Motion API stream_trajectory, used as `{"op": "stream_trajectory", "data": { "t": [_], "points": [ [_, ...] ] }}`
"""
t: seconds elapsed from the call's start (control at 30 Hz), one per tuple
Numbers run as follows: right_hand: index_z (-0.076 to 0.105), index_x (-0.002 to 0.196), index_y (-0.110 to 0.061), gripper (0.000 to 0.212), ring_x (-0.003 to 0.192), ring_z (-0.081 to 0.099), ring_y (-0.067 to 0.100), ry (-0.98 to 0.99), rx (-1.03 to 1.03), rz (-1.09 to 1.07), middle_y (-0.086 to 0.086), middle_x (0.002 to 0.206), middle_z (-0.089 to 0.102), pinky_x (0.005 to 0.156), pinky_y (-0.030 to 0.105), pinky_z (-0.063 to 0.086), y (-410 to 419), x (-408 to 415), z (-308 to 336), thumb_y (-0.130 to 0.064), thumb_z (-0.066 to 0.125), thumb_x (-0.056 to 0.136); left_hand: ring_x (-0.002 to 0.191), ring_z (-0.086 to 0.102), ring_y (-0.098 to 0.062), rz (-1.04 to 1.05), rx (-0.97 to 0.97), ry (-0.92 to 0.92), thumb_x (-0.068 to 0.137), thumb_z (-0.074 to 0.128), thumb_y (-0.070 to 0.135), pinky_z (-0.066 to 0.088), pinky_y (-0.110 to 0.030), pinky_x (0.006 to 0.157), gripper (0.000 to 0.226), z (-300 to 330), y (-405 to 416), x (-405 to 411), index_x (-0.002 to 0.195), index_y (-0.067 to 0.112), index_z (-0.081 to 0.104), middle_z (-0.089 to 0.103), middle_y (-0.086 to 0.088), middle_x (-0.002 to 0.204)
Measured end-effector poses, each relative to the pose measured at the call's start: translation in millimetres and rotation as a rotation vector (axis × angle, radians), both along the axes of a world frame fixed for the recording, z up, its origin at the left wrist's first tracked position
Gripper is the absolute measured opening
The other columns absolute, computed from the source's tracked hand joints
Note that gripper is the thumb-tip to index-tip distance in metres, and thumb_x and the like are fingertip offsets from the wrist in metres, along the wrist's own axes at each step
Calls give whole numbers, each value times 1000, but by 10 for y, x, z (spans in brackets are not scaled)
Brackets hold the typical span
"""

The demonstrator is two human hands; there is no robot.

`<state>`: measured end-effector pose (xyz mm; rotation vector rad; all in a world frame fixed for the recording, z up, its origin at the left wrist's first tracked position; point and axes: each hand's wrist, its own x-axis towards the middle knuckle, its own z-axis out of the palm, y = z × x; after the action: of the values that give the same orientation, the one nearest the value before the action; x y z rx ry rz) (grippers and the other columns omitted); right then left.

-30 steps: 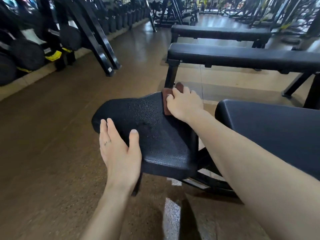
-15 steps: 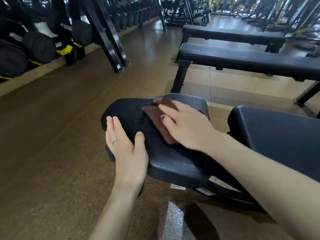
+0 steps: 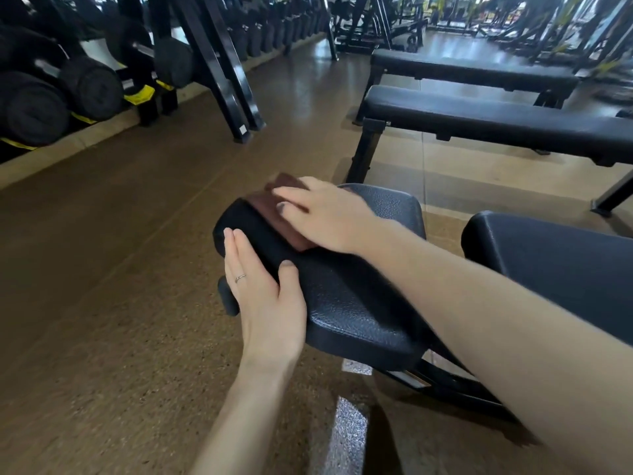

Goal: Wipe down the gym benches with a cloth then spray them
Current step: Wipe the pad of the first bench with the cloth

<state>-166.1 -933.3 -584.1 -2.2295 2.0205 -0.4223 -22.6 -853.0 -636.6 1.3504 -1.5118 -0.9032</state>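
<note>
Wiping stage, under way. My right hand (image 3: 329, 217) lies flat, fingers straight, pressing the brown cloth (image 3: 277, 207) onto the far end of the seat pad (image 3: 346, 303); my left hand (image 3: 267, 296) rests open against the pad's near-left edge, thumb on top, steadying it. Beyond my right hand stand two flat benches (image 3: 496, 121), and just right of my right forearm the back pad (image 3: 555, 269); I judge these not yet wiped. No spray bottle is visible, so spraying remains. No brand, label or legible writing appears.
</note>
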Motion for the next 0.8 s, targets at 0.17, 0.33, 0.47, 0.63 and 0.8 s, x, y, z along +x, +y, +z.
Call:
{"op": "stream_trajectory", "data": {
  "t": [0.17, 0.33, 0.47, 0.63, 0.8],
  "points": [
    [40, 152, -40, 47, 145, 35, 29, -34, 103, -302, 3, 160, 35, 116, 43, 31, 189, -827, 81, -48, 27, 108, 151, -12, 7, 15, 85, 32, 105, 44, 40, 3, -22, 120, 80, 1, 26, 5, 164, 26, -8, -21, 22, 167],
    [43, 152, -31, 49, 138, 42, 34, 44, 17, -301, 10, 154, 42, 111, 42, 34, 117, -524, 28, -45, 25, 108, 135, -18, 18, 3, 76, 40, 104, 48, 37, -4, -9, 108, 85, -10, 37, -64, 162, 26, -13, -26, 21, 166],
    [41, 152, -35, 49, 134, 46, 32, 60, 24, -50, 8, 151, 45, 105, 42, 36, -231, 160, 32, -48, 24, 107, 138, -20, 18, 10, 68, 59, 103, 49, 33, -7, 2, 100, 86, -35, 18, -67, 163, 25, -12, -25, 19, 166],
    [53, 140, -42, 47, 129, 47, 30, 32, 48, 87, 3, 141, 50, 103, 47, 37, -497, 612, 71, -55, 28, 102, 141, -21, 16, 14, 36, 62, 102, 49, 32, -8, 0, 102, 87, -39, 26, -52, 163, 25, -12, -23, 17, 167],
    [58, 133, -42, 47, 122, 52, 24, -19, 75, 67, -2, 132, 55, 92, 41, 42, -555, 529, 113, -58, 31, 98, 151, -16, 8, -1, 45, 67, 102, 51, 36, 1, -17, 114, 87, -41, 25, 13, 163, 29, -9, -19, 22, 167]
  ]
}}
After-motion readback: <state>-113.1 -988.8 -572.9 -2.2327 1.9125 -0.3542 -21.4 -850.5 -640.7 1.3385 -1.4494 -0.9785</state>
